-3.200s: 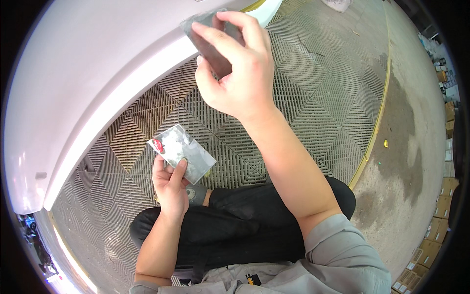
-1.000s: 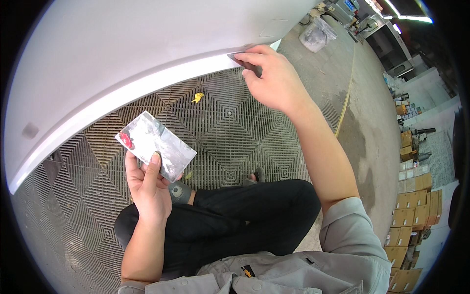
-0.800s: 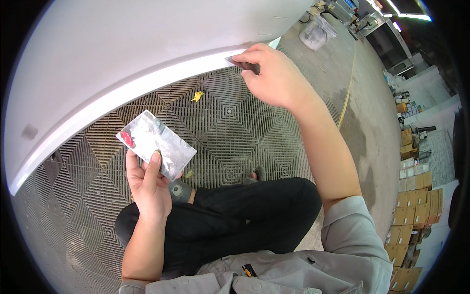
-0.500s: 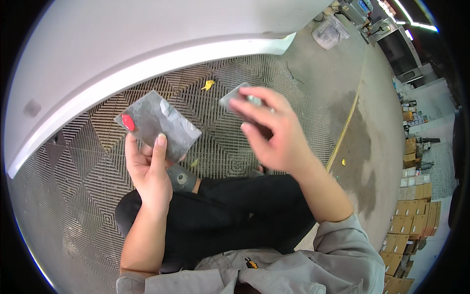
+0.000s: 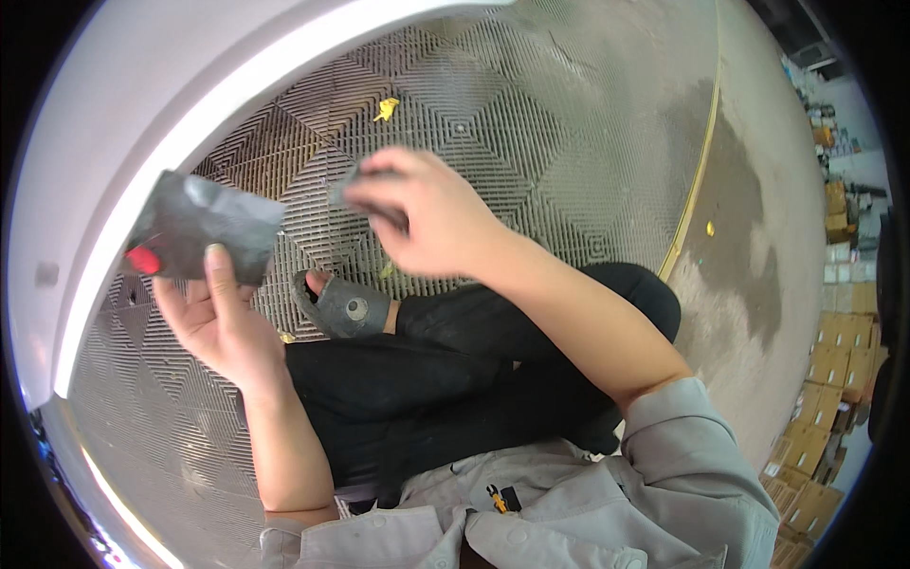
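Note:
My left hand (image 5: pixel 227 327) is closed on a flat grey rectangular plate (image 5: pixel 237 228), thumb on its upper face and fingers underneath. Smeared over the plate is a grey paste (image 5: pixel 194 194) with a lighter, shiny patch. A red dab of paste (image 5: pixel 142 260) sits at its left corner. To the right and apart from the plate, my right hand (image 5: pixel 431 213) grips a small grey putty spreader (image 5: pixel 343 192). Motion blurs this hand, and the fingers hide much of the spreader.
A white vehicle panel (image 5: pixel 123 104) curves along the left and top, close beyond the plate. Below lies ribbed floor grating (image 5: pixel 493 161) with a yellow scrap (image 5: pixel 386 109). My sandalled foot (image 5: pixel 351 308) rests there. Cardboard boxes (image 5: pixel 815 408) are stacked far right.
In the picture, both hands have shifted left with the plate and spreader. The plate is tilted differently and now overlaps the panel's edge. The view has turned, showing more of my foot.

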{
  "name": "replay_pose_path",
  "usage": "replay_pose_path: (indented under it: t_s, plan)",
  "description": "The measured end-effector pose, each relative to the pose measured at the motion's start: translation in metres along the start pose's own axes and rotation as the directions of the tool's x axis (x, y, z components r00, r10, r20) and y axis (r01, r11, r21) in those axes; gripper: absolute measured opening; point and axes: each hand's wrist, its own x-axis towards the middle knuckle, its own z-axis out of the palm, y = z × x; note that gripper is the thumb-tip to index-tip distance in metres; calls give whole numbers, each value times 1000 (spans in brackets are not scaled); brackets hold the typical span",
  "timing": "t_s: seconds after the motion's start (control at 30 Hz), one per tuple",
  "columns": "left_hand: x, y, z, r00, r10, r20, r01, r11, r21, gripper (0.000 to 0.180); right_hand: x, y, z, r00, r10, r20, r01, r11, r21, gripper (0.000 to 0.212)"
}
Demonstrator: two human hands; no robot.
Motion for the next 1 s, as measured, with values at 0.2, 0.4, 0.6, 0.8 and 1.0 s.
replay_pose_path:
  t_s: [0.2,0.4,0.6,0.8,1.0]
  plan:
    - [6,-13,-20,959,-192,207,218,970,-109,48,31,32,44,667,732,-141,-55,237,970,44]
    - [19,-25,-77,814,-423,399,295,892,343,47,80,30,44,473,874,-109,332,-62,941,54]
    - [48,-48,-89,873,-474,111,435,862,261,42,86,32,56,608,723,-327,513,-44,857,61]
    - [33,-59,-47,811,-561,164,486,803,344,41,90,47,47,583,639,-502,513,190,837,62]
    - [28,-64,-25,756,-645,113,523,698,488,40,98,41,37,511,641,-573,425,391,817,58]
